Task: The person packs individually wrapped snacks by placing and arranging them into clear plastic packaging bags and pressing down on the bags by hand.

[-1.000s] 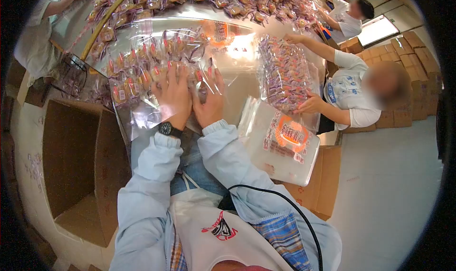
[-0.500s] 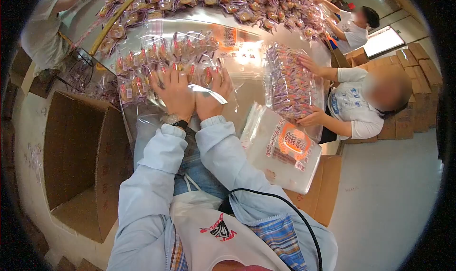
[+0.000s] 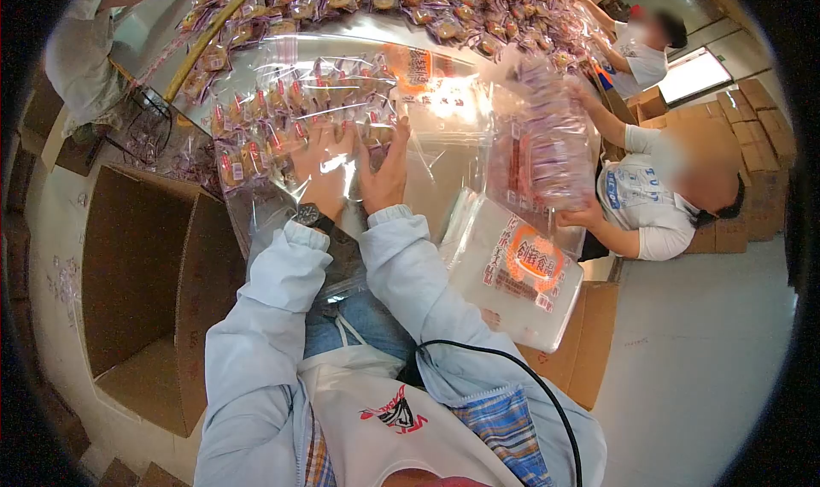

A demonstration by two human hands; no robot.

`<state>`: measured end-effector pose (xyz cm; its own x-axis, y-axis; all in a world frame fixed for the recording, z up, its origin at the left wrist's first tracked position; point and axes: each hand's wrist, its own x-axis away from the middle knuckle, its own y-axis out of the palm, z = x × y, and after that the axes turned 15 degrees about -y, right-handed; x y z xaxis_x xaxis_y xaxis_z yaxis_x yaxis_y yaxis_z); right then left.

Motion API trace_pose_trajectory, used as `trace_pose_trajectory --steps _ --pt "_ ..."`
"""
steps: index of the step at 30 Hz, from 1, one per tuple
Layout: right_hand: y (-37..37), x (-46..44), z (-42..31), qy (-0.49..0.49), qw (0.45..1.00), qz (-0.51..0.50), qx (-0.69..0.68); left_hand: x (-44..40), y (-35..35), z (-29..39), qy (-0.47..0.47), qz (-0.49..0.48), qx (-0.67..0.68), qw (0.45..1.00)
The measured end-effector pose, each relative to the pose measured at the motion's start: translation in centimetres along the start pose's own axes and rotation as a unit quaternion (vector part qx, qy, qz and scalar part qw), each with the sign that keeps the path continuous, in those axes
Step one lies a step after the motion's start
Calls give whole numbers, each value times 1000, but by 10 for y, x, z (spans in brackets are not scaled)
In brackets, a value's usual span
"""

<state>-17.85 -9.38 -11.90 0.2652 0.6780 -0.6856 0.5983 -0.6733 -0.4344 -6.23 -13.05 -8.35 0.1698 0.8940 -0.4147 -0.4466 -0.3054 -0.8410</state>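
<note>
Rows of small wrapped cakes (image 3: 256,115) lie inside a large clear plastic bag (image 3: 269,205) on the table. My left hand (image 3: 325,171), with a dark watch on its wrist, rests on the bag at the near edge of the rows, under or against shiny film, its fingers stretched forward. Just right of it, my right hand (image 3: 384,173) touches the right end of the near row, thumb and fingers apart. Glare on the plastic partly covers the fingers. A stack of flat printed bags (image 3: 512,269) lies right of my right forearm.
A heap of wrapped cakes (image 3: 461,8) covers the far side of the table. An open cardboard box (image 3: 137,290) stands at left, another (image 3: 589,342) under the printed bags. At right a co-worker (image 3: 641,188) holds a filled bag (image 3: 555,137). Two other people stand farther off.
My hands have stayed by the near row, with the fingers shifting slightly on the plastic. The co-worker at right has lifted and tilted the filled bag. The view has shifted a little.
</note>
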Motion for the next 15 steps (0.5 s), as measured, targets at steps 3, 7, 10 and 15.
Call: trace_pose_trajectory --steps 3,7,10,15 --pt "6 3 19 -5 1000 -29 -4 -5 7 7 0 47 31 998" --pt "4 -1 28 -15 989 -29 -145 -7 7 13 59 13 15 998" --pt "0 5 48 28 961 -66 -267 -16 -1 24 67 -12 46 997" --pt "-30 -7 8 -11 994 -92 -62 -23 12 32 54 -92 2 994"
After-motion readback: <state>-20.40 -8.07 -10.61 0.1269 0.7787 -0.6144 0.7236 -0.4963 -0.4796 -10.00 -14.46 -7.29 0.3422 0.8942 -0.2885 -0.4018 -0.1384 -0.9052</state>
